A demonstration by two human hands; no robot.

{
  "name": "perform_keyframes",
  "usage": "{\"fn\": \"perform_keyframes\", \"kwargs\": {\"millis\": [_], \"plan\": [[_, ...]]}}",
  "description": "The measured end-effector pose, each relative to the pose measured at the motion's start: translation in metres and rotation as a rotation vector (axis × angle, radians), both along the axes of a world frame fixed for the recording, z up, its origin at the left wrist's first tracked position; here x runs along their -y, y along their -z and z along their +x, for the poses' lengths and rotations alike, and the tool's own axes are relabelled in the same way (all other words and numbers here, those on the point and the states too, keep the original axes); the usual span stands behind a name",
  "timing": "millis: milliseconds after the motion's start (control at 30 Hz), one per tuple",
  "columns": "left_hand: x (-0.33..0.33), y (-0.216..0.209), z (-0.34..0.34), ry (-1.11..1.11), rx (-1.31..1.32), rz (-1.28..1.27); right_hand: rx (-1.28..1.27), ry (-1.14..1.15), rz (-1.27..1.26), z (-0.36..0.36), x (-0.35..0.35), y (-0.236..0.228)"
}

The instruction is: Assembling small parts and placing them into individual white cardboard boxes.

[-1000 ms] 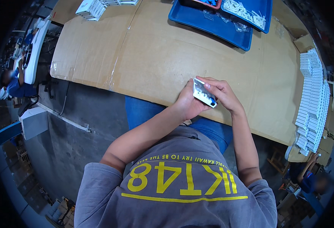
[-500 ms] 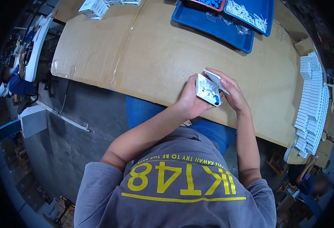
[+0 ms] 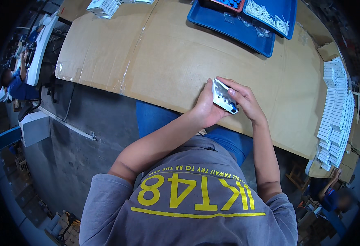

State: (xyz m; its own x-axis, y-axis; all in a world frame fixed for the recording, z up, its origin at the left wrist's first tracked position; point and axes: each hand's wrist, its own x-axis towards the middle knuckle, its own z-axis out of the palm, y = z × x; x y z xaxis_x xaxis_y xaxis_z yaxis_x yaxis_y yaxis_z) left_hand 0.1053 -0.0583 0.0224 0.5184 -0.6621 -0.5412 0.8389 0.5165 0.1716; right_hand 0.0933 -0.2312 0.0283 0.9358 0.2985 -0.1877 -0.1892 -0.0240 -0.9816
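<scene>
Above the near part of the cardboard-covered table, I hold a small flat white case [image 3: 222, 97] between both hands. Its upper face looks shiny and see-through in the middle, with a white border and a small blue piece at its lower right corner. My left hand [image 3: 206, 107] cradles the case from below and along its left side. On the right, my right hand [image 3: 249, 103] lies over the case's edge, its fingers along the far side and its thumb on the top face. What is inside the case is too small to make out.
Blue trays [image 3: 229, 33] stand at the far side, with white stick-like parts [image 3: 266, 16] and a red bin [image 3: 242, 5] of blue pieces. Stacked white boxes [image 3: 333, 112] line the right edge; more white boxes [image 3: 103, 8] sit far left. Other people work at both sides.
The white flap, raised at an angle under my right hand before, now lies down against the case. My right fingers have moved left onto it.
</scene>
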Motion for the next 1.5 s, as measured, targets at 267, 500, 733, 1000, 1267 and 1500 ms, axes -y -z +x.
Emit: {"fn": "perform_keyframes", "kwargs": {"millis": [267,500,733,1000,1267,1500], "plan": [[0.000,-0.001,0.001,0.029,-0.006,0.052,-0.023,-0.033,0.004,0.003,0.005,0.005],[-0.002,0.005,0.001,0.046,-0.037,0.066,-0.015,-0.057,-0.067,0.003,0.001,0.003],[-0.002,0.013,0.003,0.069,-0.084,0.082,-0.020,-0.088,-0.115,0.003,-0.002,0.006],[-0.004,0.010,0.000,0.023,-0.055,0.084,0.054,-0.080,-0.130,-0.006,-0.003,0.008],[-0.003,0.005,0.000,0.015,0.029,0.137,0.131,-0.134,-0.167,-0.010,-0.005,0.002],[-0.004,0.004,0.000,-0.004,0.092,0.175,0.216,-0.166,-0.221,-0.008,-0.004,0.006]]}}
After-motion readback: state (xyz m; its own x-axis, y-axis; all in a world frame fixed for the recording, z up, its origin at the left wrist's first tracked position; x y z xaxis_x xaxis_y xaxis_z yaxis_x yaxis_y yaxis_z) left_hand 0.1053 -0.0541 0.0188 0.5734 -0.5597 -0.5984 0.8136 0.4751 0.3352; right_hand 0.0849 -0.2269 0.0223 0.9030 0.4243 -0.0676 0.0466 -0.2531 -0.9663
